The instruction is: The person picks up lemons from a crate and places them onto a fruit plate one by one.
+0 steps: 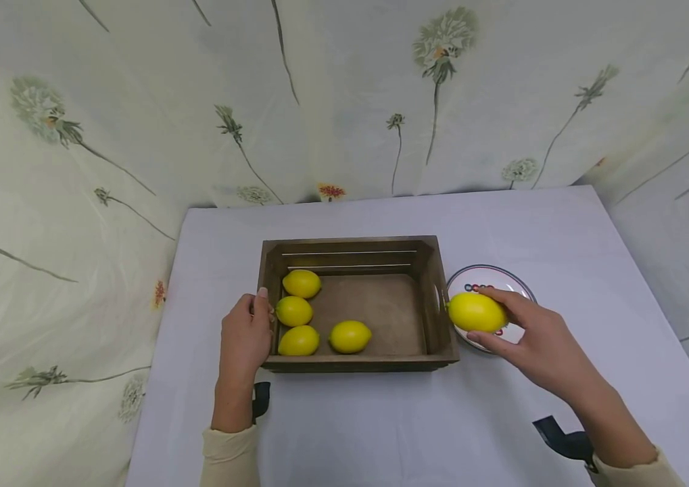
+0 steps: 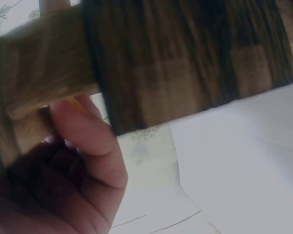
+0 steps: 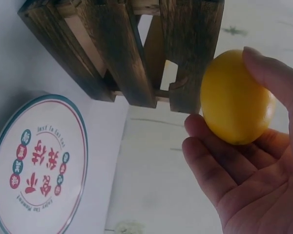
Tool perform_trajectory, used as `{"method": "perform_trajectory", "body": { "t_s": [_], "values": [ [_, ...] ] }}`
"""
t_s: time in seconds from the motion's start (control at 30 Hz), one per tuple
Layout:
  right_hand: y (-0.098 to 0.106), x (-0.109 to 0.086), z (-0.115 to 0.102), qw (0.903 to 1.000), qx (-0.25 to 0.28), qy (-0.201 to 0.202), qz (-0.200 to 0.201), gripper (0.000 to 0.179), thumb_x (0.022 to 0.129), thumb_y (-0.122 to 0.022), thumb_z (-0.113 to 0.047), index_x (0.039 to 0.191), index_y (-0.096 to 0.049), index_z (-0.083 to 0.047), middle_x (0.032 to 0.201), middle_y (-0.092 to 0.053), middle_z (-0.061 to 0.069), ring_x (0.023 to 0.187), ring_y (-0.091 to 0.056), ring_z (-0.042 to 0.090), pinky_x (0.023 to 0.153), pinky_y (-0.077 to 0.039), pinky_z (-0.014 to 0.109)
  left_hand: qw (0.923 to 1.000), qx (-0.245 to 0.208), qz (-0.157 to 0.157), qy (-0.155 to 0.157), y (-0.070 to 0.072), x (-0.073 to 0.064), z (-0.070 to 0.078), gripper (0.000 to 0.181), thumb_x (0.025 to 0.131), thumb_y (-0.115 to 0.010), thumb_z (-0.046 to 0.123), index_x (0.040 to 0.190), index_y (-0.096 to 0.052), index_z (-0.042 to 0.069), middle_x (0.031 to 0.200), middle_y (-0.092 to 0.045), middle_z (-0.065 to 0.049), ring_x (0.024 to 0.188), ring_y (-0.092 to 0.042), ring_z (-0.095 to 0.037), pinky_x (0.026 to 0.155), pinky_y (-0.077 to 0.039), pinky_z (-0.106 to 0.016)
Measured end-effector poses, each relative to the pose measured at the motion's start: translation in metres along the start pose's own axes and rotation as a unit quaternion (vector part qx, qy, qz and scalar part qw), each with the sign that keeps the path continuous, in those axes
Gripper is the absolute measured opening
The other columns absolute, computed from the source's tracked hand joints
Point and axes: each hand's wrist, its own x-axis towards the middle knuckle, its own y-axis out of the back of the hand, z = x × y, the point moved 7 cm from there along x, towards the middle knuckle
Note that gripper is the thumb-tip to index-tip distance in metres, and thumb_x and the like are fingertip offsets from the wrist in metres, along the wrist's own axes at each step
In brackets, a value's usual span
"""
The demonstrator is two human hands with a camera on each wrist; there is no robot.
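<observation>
A brown wooden crate (image 1: 361, 365) stands on the table, with three lemons (image 1: 294, 311) in a row along its left wall. One more lemon (image 1: 350, 337) lies near its front wall. My left hand (image 1: 247, 335) grips the crate's left side, its fingers curled round a slat in the left wrist view. Between thumb and fingers my right hand (image 1: 539, 338) holds a lemon (image 3: 237, 97), just outside the crate's right wall. Below that lemon lies a white plate (image 3: 53, 126) with a dark rim and red printing, partly covered by the hand in the head view.
A white cloth covers the table (image 1: 368, 426). Floral fabric (image 1: 344, 95) hangs behind it and along both sides. The crate's right wall (image 1: 438, 297) stands between the held lemon and the crate floor.
</observation>
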Motion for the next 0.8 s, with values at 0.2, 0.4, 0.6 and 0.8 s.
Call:
{"method": "perform_trajectory", "body": {
  "t_s": [0.2, 0.4, 0.6, 0.8],
  "values": [
    [-0.001, -0.002, 0.004, 0.9999, 0.009, -0.008, -0.005, 0.070, 0.087, -0.089, -0.025, 0.145, -0.056, -0.004, 0.132, -0.065, 0.018, 0.111, -0.067, 0.043, 0.086, -0.058, 0.058, 1.0000, 0.003, 0.001, -0.001, 0.000, 0.001, -0.003, 0.057, 0.112, -0.035, 0.054, 0.104, -0.064, 0.005, 0.085, -0.063, -0.011, 0.077, -0.059, -0.028, 0.065, -0.050, -0.035],
    [-0.002, -0.003, 0.009, 0.9999, 0.008, -0.012, -0.006, 0.070, 0.087, -0.088, -0.023, 0.145, -0.055, -0.001, 0.132, -0.065, 0.022, 0.110, -0.068, 0.046, 0.085, -0.057, 0.060, 1.0000, 0.006, 0.001, -0.004, -0.001, 0.002, -0.005, 0.060, 0.111, -0.033, 0.057, 0.104, -0.064, 0.006, 0.086, -0.064, -0.011, 0.079, -0.060, -0.029, 0.067, -0.051, -0.036],
    [-0.004, -0.002, 0.017, 0.9998, 0.007, -0.017, -0.008, 0.071, 0.087, -0.088, -0.025, 0.145, -0.055, 0.000, 0.132, -0.064, 0.023, 0.109, -0.068, 0.048, 0.085, -0.057, 0.061, 1.0000, 0.005, 0.001, -0.003, -0.002, 0.003, -0.005, 0.060, 0.111, -0.033, 0.057, 0.103, -0.064, 0.006, 0.088, -0.065, -0.013, 0.079, -0.060, -0.028, 0.066, -0.050, -0.036],
    [-0.010, -0.004, 0.030, 0.9993, 0.008, -0.031, -0.017, 0.071, 0.088, -0.087, -0.028, 0.144, -0.054, 0.001, 0.132, -0.063, 0.026, 0.110, -0.066, 0.051, 0.086, -0.056, 0.063, 1.0000, 0.003, -0.001, 0.000, -0.002, 0.002, -0.003, 0.060, 0.111, -0.033, 0.056, 0.104, -0.064, 0.006, 0.093, -0.067, -0.018, 0.079, -0.060, -0.029, 0.066, -0.049, -0.036]
  ]
}}
